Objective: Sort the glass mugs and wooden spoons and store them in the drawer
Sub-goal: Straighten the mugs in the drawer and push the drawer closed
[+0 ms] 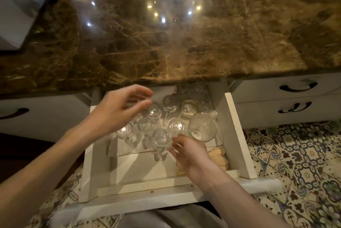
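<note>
A white drawer (239,135) stands pulled out below the marble counter. Several clear glass mugs (177,126) stand packed together in its back half, and a taller glass (202,129) tilts at their right. Wooden spoons (219,155) lie along the drawer's right side, partly hidden by my right hand (191,155). That hand reaches in with relaxed fingers touching the nearest mug (160,138). My left hand (120,111) hovers over the mugs at the left, fingers loosely spread and holding nothing.
The brown marble counter (166,43) overhangs the drawer's back. Closed white drawers with dark handles (297,87) flank it on both sides. A white appliance (14,6) stands at the counter's far left. Patterned floor tiles (295,163) lie below.
</note>
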`<state>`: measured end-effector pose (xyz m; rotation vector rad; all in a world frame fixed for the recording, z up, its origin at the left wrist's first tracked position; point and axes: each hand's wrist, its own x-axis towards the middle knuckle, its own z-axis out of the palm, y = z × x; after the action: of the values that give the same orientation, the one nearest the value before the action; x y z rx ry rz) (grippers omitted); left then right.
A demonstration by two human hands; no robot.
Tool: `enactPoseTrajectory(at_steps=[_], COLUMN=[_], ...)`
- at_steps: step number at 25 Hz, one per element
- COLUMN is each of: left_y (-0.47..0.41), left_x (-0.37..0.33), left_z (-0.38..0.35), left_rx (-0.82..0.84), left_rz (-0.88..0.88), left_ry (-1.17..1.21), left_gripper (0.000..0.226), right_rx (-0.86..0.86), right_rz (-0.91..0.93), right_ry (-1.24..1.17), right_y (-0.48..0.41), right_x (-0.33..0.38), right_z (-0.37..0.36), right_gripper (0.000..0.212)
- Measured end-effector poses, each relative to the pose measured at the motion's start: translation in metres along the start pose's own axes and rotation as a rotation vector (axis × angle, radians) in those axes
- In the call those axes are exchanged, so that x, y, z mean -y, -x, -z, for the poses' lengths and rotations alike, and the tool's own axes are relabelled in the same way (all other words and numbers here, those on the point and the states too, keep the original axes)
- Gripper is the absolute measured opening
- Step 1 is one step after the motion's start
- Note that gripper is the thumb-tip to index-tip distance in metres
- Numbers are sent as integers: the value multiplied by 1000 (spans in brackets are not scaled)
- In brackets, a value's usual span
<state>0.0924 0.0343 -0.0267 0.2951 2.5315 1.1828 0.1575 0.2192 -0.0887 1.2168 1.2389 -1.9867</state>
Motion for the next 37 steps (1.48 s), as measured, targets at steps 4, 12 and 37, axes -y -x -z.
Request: enactPoseTrajectory(at_steps=[4, 12, 37], left_y=[-48, -91, -65], left_x=[-8, 26, 27], left_z=[32, 38, 8], left_rx=[-436, -659, -494], left_rz=[-187, -20, -5], left_ry=[-222, -590, -629], left_gripper=[28, 50, 50], right_rx=[120, 283, -133], right_rz=[154, 354, -208], right_ry=[-66, -328, -846], right_y=[31, 78, 49], right_x=[5, -7, -125], right_z=[9, -11, 30], right_gripper=[19, 17, 37])
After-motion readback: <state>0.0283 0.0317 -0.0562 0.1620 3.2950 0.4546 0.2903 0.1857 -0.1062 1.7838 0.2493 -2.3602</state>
